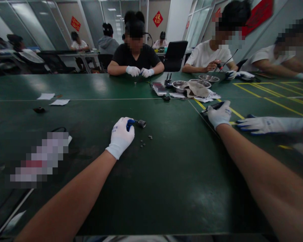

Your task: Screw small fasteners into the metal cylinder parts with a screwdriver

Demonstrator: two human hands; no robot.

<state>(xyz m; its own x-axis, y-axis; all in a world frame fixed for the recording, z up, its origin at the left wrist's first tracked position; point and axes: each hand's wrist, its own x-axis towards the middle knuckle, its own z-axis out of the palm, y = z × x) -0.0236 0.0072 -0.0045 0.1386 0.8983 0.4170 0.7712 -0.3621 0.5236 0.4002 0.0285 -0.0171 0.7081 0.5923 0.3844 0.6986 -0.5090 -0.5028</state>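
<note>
My left hand [121, 134], in a white glove with blue fingertips, is closed with its thumb and fingers pinched on the thin shaft of a small metal part. The knurled-looking cylinder end [141, 123] of that part points to the right, close to the tabletop. Just below it lie several small metal rings or nuts [142, 143] in loose groups. Farther right, my gloved right hand [220, 113] reaches forward, with its fingers curled round a dark, flat object [216, 106]. Most of that object is covered by the hand, so its kind cannot be told.
A co-worker's gloved hand [260, 125] stretches in from the right beside my right hand. Metal bowls [179, 86], a cloth [196, 89] and a power strip [159, 88] sit at the back. Another power strip [44, 154] lies left. Co-workers sit opposite.
</note>
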